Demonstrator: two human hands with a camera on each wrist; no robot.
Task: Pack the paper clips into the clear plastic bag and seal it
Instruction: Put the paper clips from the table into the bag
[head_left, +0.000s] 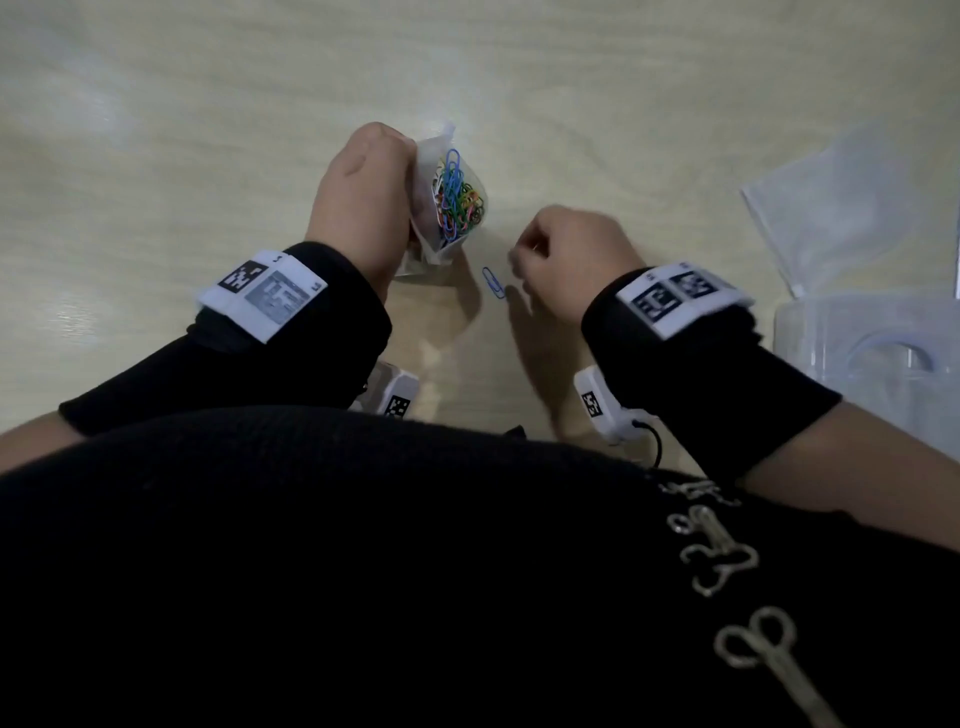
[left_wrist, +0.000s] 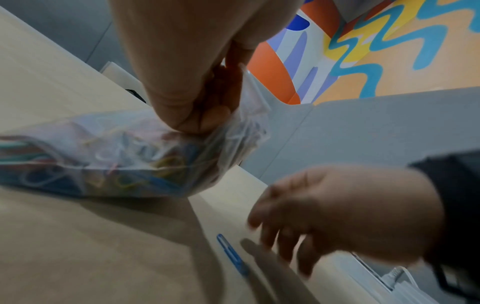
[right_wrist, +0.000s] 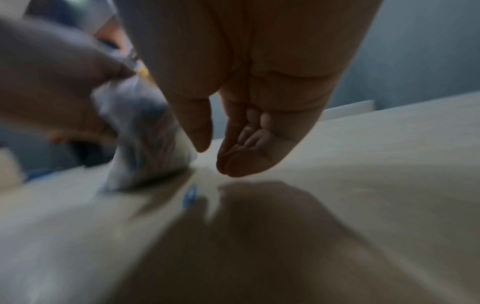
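Note:
My left hand (head_left: 363, 192) grips a clear plastic bag (head_left: 452, 192) with several coloured paper clips inside; the bag's bottom rests on the wooden table. The left wrist view shows the same bag (left_wrist: 124, 156) bulging under my fingers. A single blue paper clip (head_left: 493, 283) lies flat on the table just right of the bag, and it appears as a blue paper clip (left_wrist: 232, 255) in the left wrist view and, blurred, as a blue paper clip (right_wrist: 189, 195) in the right wrist view. My right hand (head_left: 566, 260) hovers just right of that clip, its fingers loosely bent and holding nothing.
A spare clear plastic bag (head_left: 852, 208) lies at the right edge of the table. A clear plastic box (head_left: 872, 353) sits below it, near my right forearm. Bare wooden table (head_left: 208, 130) spreads to the left and far side.

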